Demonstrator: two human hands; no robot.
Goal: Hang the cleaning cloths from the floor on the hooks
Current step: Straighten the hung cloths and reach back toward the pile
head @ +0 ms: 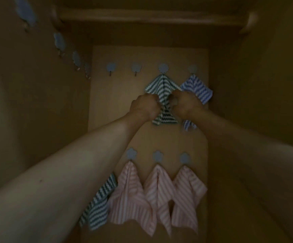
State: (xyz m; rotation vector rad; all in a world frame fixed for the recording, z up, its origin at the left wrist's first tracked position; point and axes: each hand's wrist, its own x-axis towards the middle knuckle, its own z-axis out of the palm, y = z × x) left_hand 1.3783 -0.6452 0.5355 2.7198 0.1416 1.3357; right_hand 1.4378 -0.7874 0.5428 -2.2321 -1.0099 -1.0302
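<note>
Hands work together at the upper row of hooks on the back panel (117, 106) of a dim wooden cupboard. The left hand (145, 108) and the right hand (186, 106) each grip a fold of the green striped cloth (161, 85), fingers curled into the fabric, one on either side of its middle. That cloth already hangs by its top from the third hook (163, 68) of the row, so the two-handed hold looks like a tug to seat it or straighten it. Just beside it on the right, a blue striped cloth (197, 86) hangs from the end hook (193, 68); the right wrist covers part of it. Two hooks further left, the nearer one (136, 68) and the far one (110, 68), carry nothing, so there is room for more. In the lower row, three pink striped cloths (159, 186) hang side by side, each from its own hook. A second green cloth (100, 202) shows below the left forearm; what holds it up is hidden. The floor is out of view, so how many cloths remain cannot be told.
</note>
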